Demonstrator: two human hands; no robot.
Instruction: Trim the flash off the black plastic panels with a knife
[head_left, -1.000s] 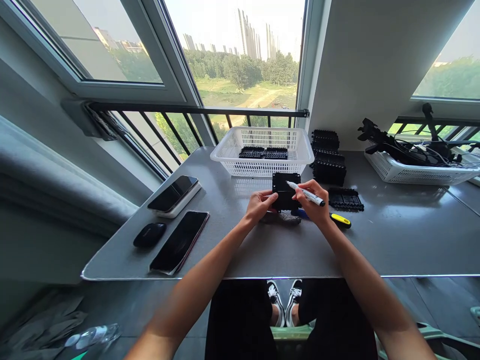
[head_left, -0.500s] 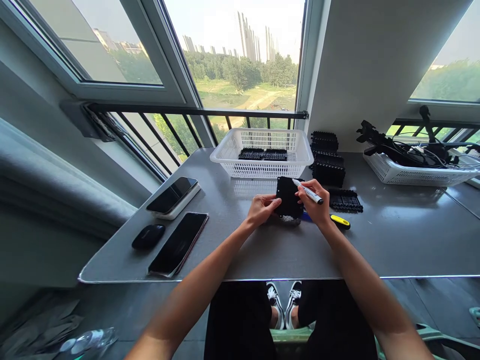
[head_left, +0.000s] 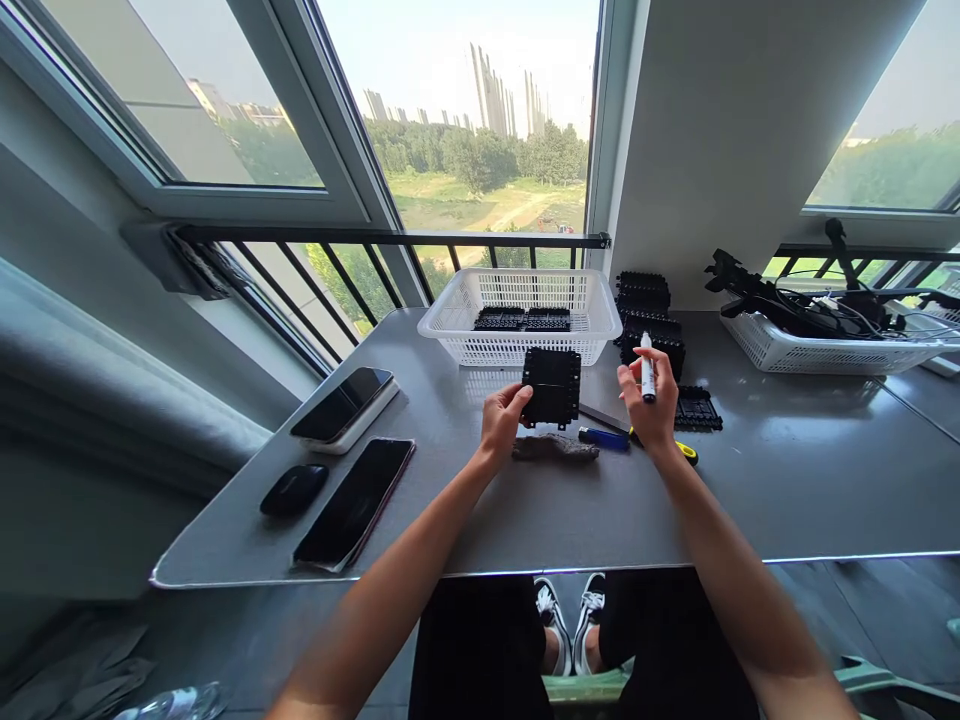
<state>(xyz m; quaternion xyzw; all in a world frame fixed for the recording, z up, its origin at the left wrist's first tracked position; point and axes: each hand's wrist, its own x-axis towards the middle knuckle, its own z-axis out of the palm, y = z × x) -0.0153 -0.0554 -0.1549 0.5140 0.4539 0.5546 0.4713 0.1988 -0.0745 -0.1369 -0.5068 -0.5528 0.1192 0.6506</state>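
Note:
A square black plastic panel (head_left: 552, 388) with notched edges is pinched along its left side by my left hand (head_left: 503, 418), held up above the table. My right hand (head_left: 648, 396) is closed around a white marker pen (head_left: 647, 368) with a dark end, apart from the panel on its right. Below the panel lie a dark grey crumpled strip (head_left: 555, 449) and a blue lighter-like object (head_left: 604, 438). A yellow-and-black handle (head_left: 685, 453) shows partly behind my right wrist. Another black panel (head_left: 697, 408) lies flat to the right of that hand.
A white plastic basket (head_left: 517, 350) holding black panels stands by the window railing. Stacked black panels (head_left: 643, 292) are beside it. At the right, a second white basket (head_left: 817, 355) holds cables and black parts. Two phones (head_left: 356, 503) and a black case (head_left: 295, 490) lie left.
The marker has moved off the panel to the right with my right hand. My left hand has shifted the panel slightly left, uncovering the grey strip and the blue object.

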